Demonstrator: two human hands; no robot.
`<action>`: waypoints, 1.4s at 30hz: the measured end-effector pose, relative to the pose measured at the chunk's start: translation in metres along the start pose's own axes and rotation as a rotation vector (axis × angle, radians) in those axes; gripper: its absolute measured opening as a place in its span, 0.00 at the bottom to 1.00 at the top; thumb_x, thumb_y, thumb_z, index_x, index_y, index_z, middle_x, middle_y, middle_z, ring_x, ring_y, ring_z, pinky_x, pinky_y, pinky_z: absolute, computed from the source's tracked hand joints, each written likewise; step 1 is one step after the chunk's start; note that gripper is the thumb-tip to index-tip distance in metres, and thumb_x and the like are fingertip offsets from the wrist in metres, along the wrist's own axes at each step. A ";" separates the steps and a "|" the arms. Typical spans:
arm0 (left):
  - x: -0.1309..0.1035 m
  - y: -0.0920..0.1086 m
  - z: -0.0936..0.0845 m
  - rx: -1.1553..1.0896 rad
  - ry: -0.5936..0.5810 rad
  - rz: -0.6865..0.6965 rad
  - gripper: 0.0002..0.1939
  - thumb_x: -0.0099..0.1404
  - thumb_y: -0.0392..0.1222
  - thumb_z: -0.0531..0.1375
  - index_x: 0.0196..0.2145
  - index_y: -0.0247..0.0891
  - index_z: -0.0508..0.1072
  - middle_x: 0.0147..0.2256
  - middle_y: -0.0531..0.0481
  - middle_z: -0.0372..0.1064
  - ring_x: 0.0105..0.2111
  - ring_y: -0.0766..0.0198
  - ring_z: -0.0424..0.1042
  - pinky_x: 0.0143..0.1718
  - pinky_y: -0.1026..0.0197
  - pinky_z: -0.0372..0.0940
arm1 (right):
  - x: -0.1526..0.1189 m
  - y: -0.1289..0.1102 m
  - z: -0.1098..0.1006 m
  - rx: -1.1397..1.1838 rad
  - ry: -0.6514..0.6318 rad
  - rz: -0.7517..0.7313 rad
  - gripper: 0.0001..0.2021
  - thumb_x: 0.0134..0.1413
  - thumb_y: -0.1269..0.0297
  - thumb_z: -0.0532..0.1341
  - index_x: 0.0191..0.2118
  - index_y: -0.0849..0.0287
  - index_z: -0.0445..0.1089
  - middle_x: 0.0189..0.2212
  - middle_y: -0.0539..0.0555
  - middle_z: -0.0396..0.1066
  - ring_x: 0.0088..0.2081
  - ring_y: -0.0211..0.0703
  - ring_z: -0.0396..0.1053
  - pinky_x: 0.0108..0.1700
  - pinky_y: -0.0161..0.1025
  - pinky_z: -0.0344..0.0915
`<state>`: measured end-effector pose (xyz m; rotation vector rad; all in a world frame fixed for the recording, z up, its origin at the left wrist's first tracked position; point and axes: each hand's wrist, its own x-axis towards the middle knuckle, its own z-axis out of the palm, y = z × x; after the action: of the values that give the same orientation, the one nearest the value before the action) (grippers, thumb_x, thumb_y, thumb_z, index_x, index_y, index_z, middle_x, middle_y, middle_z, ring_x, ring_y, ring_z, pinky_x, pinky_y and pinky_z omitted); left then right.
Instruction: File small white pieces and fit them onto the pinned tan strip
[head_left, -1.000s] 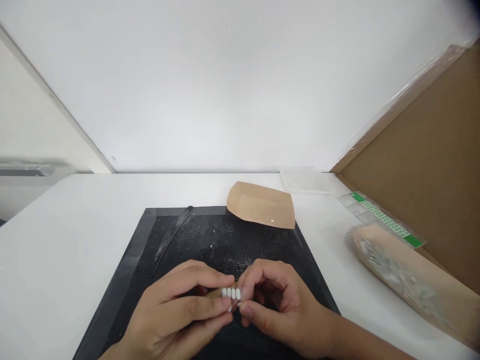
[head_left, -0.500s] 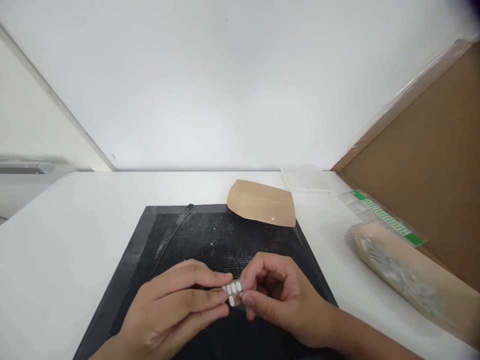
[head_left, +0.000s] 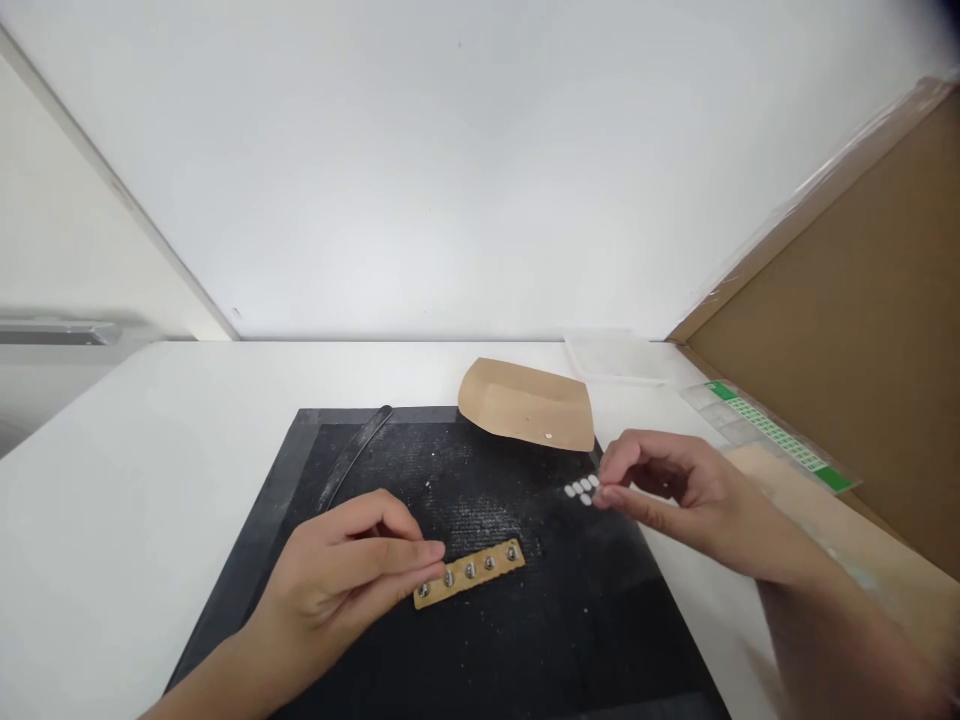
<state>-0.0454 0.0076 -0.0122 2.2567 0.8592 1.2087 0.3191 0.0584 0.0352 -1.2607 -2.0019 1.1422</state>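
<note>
Five shiny metal pieces (head_left: 469, 570) sit in a row along a tan strip (head_left: 480, 566), which is over the middle of a black mat (head_left: 465, 660). The left hand (head_left: 437, 561) has its thumb and fingers closed on the strip's upper edge near its left end; whether the strip also rests on the mat is hard to tell. The right hand (head_left: 600, 490), well apart from the left and over the mat's right edge, pinches a small clear sheet bearing white oval pieces (head_left: 582, 487): four show in a slanting row, with one more below them.

A slim, curved black file-like strip (head_left: 349, 462) lies at the mat's far left. A brown paper tray (head_left: 525, 400) overlaps the mat's far edge, with a small white bit (head_left: 548, 436) inside. Behind it, a clear plastic tray (head_left: 615, 362) stands on the white bench (head_left: 120, 470). To the right, a clear packet with a green printed band (head_left: 780, 434) lies near a brown cardboard panel (head_left: 840, 310).
</note>
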 end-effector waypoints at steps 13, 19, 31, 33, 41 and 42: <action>0.000 -0.004 0.008 -0.240 -0.029 -0.154 0.08 0.68 0.29 0.67 0.39 0.39 0.85 0.35 0.47 0.81 0.29 0.66 0.81 0.29 0.68 0.76 | 0.005 -0.006 0.018 -0.422 0.385 -0.216 0.09 0.64 0.57 0.68 0.47 0.52 0.76 0.40 0.56 0.78 0.39 0.47 0.75 0.34 0.40 0.67; -0.004 0.004 0.012 -0.501 -0.028 -0.339 0.08 0.67 0.29 0.68 0.39 0.39 0.85 0.34 0.48 0.80 0.21 0.73 0.75 0.18 0.75 0.70 | 0.007 -0.030 0.085 0.057 0.092 -0.416 0.08 0.64 0.67 0.68 0.48 0.53 0.76 0.38 0.53 0.78 0.35 0.40 0.74 0.33 0.37 0.69; -0.008 0.008 0.015 -0.944 -0.096 -0.704 0.03 0.68 0.37 0.70 0.39 0.39 0.86 0.35 0.50 0.73 0.25 0.72 0.76 0.16 0.78 0.70 | 0.011 -0.029 0.122 0.161 0.072 -0.557 0.05 0.64 0.68 0.70 0.45 0.55 0.80 0.35 0.54 0.82 0.35 0.39 0.78 0.37 0.35 0.74; -0.009 0.008 0.016 -0.966 -0.101 -0.710 0.03 0.68 0.38 0.70 0.39 0.39 0.86 0.35 0.49 0.72 0.26 0.70 0.77 0.16 0.78 0.70 | 0.012 -0.029 0.123 0.156 0.072 -0.569 0.04 0.64 0.68 0.70 0.44 0.56 0.80 0.35 0.54 0.82 0.35 0.39 0.78 0.38 0.34 0.74; -0.010 0.008 0.019 -0.971 -0.132 -0.822 0.06 0.64 0.42 0.73 0.37 0.38 0.86 0.34 0.48 0.74 0.27 0.66 0.79 0.15 0.76 0.69 | 0.011 -0.026 0.125 0.091 0.081 -0.643 0.03 0.66 0.69 0.69 0.44 0.59 0.78 0.36 0.54 0.80 0.38 0.37 0.76 0.42 0.33 0.74; -0.010 0.007 0.020 -0.965 -0.133 -0.822 0.07 0.64 0.43 0.73 0.37 0.37 0.86 0.34 0.48 0.74 0.27 0.65 0.80 0.15 0.76 0.69 | 0.011 -0.026 0.125 0.070 0.081 -0.645 0.03 0.66 0.70 0.68 0.44 0.59 0.78 0.36 0.54 0.79 0.39 0.38 0.75 0.43 0.33 0.73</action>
<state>-0.0307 -0.0065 -0.0237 1.0235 0.7748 0.7846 0.2064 0.0144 -0.0070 -0.5365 -2.0568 0.8131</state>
